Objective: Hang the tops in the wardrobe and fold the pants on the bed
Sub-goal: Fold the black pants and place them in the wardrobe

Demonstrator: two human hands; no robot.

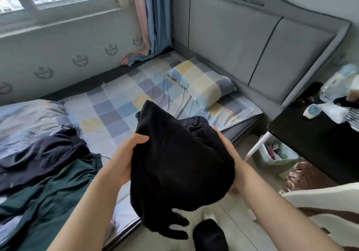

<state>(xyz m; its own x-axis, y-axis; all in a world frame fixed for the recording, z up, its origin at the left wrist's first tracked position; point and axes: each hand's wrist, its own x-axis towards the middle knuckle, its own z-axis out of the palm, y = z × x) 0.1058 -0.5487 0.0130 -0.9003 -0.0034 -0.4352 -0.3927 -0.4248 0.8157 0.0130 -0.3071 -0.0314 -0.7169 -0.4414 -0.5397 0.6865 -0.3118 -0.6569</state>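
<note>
Not far along, I'd say. On the bed (116, 112), near left, two garments lie crumpled and unfolded: one dark navy piece (38, 151) and one green piece (48, 190). One black garment (174, 157), partly bundled, is held up over the bed's near edge: left hand (126, 155) grips its left side, thumb on top; right hand (227, 149) cups the right side, fingers hidden. One pillow (202, 83) far right. No wardrobe in view.
</note>
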